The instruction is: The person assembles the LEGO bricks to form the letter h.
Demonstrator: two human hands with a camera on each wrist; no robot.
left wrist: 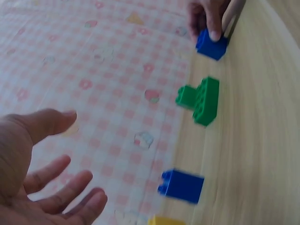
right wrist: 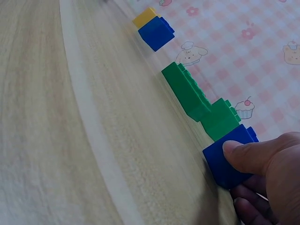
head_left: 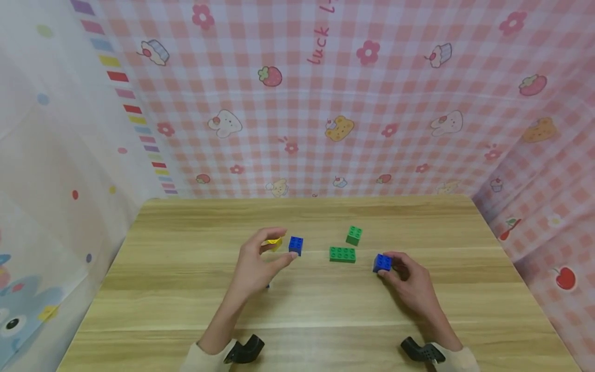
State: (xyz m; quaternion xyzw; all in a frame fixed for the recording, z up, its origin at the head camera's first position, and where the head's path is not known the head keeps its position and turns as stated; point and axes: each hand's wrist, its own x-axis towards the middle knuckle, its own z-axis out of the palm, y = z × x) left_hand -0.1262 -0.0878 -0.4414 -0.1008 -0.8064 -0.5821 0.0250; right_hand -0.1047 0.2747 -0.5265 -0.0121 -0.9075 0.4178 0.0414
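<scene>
My right hand (head_left: pixel 411 284) pinches a blue toy brick (head_left: pixel 382 263) between thumb and fingers at the right of the group; the right wrist view shows the thumb on the side of this blue brick (right wrist: pixel 227 157). With thumb and fingers spread apart, my left hand (head_left: pixel 257 263) hovers by another blue brick (head_left: pixel 295 246), holding nothing. In the left wrist view a gap shows between the left hand (left wrist: pixel 56 173) and that blue brick (left wrist: pixel 183 185). A yellow brick (head_left: pixel 275 243) lies beyond the left hand, partly hidden by it.
A long green brick (head_left: pixel 342 254) and a shorter green brick (head_left: pixel 354 235) lie between the hands on the wooden table (head_left: pixel 307 346). A small blue piece (head_left: pixel 267 285) peeks out beside the left wrist, mostly hidden. Patterned cloth (head_left: pixel 307 103) hangs behind the table.
</scene>
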